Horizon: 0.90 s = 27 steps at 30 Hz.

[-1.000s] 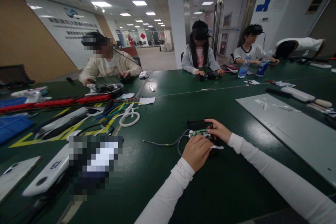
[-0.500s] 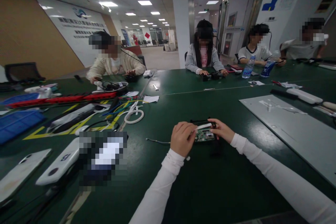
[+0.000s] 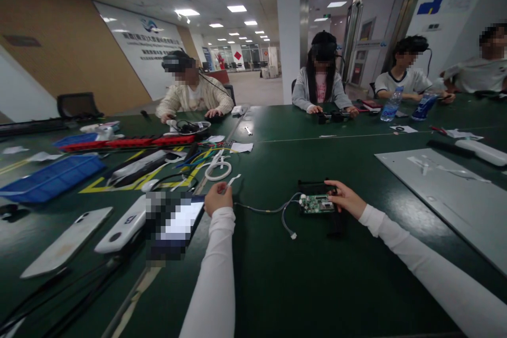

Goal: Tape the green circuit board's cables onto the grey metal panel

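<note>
My left hand (image 3: 219, 198) pinches a thin white strip (image 3: 234, 180), held off to the left beside the phone with the lit screen (image 3: 178, 224). The strip's kind is not clear. My right hand (image 3: 345, 198) grips the right side of a black frame (image 3: 312, 186) that carries a green circuit board (image 3: 317, 204). Grey cables (image 3: 273, 210) run from white connectors at the board's left end, and one ends in a loose white plug (image 3: 293, 235) on the table. My right fingertips are partly hidden by the frame.
On the left are a white power bank (image 3: 119, 227), a white phone (image 3: 67, 243), a blue tray (image 3: 51, 177) and a coiled white cable (image 3: 217, 170). A grey panel (image 3: 431, 185) lies to the right. Several people sit across the green table (image 3: 277, 285).
My left hand has moved from the circuit board leftwards, carrying the white strip away. The board's cables now show. My right hand stays on the frame, and the view has swung left.
</note>
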{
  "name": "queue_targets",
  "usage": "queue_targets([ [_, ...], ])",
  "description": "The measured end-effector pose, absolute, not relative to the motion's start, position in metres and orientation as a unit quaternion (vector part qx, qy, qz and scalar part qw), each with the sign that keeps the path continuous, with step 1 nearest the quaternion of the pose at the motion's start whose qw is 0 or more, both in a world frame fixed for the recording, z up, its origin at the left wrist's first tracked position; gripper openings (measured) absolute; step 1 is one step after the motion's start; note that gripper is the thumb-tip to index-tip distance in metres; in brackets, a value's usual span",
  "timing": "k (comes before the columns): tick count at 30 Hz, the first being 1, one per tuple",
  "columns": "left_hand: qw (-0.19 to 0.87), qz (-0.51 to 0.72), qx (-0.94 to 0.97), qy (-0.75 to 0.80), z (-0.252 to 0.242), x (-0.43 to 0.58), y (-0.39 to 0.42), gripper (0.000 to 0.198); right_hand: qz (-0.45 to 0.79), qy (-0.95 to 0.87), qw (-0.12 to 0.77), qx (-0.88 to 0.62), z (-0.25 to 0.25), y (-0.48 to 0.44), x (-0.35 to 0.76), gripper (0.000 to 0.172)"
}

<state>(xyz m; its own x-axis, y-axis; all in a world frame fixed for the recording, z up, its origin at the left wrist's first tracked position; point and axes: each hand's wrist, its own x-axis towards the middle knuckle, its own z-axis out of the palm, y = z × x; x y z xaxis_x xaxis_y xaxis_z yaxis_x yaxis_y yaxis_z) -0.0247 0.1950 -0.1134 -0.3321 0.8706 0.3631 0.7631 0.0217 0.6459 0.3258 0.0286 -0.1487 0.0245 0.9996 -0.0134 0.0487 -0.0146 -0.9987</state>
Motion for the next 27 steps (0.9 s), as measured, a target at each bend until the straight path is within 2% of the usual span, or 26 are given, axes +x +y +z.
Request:
queue_targets([
  [6, 0.052, 0.336, 0.581, 0.739, -0.1145, -0.0244, 0.1932, 0.02, 0.493, -0.494, 0.49, -0.523, -0.1449, 0.0273, 0.3235, 0.061],
  [27, 0.006, 0.275, 0.596, 0.754, -0.1185, -0.0311, 0.1957, 0.022, 0.481, -0.504, 0.487, -0.527, -0.1442, 0.0252, 0.3241, 0.057],
])
